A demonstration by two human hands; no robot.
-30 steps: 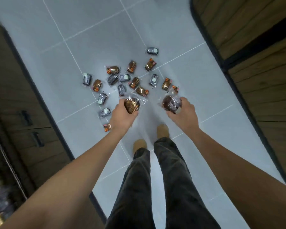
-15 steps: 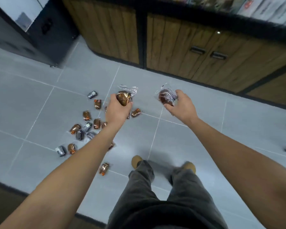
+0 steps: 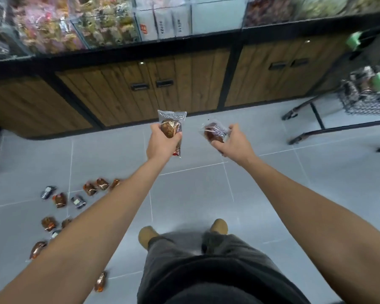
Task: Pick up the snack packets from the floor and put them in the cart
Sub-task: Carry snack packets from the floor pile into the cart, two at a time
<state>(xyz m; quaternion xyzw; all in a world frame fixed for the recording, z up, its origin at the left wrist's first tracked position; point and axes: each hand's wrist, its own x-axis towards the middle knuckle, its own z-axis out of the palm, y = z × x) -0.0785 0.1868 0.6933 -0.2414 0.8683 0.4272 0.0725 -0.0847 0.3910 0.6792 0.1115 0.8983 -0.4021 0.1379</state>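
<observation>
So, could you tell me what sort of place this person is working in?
Most likely a shop aisle, probably a snack or grocery store. Clear bins of wrapped sweets sit above wooden cabinets, and a wire shopping cart stands at the right on the tiled floor.

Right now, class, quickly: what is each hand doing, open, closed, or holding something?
Left hand: closed around a snack packet.
Right hand: closed around another packet.

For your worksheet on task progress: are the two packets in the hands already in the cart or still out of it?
Out. The left hand and right hand each hold a packet above the floor; the cart stands apart at right.
</observation>
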